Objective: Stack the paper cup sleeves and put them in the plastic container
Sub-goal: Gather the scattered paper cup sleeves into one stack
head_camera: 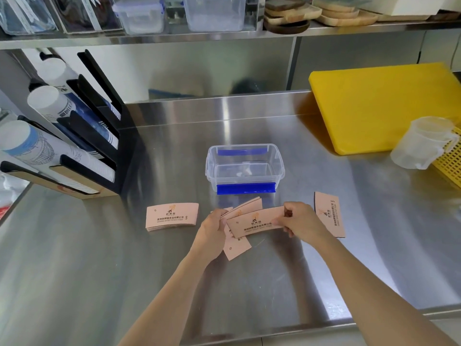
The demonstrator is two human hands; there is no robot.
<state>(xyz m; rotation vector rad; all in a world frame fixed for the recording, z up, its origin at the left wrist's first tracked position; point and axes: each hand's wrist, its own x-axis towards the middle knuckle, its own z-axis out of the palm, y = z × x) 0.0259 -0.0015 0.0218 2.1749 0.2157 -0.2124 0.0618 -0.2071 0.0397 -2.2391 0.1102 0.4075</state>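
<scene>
A clear plastic container (244,168) with blue clips stands open in the middle of the steel counter. Just in front of it, my left hand (212,229) grips a fanned bunch of pink paper cup sleeves (237,247). My right hand (300,219) pinches the right end of the top sleeve (254,222) of that bunch. A neat stack of sleeves (172,216) lies flat to the left of my hands. One more sleeve (329,214) lies on the counter to the right, partly behind my right hand.
A black rack of paper cups (74,136) stands at the left. A yellow cutting board (384,108), a clear measuring jug (424,143) and a yellow basket (451,163) sit at the right. A shelf with containers runs overhead.
</scene>
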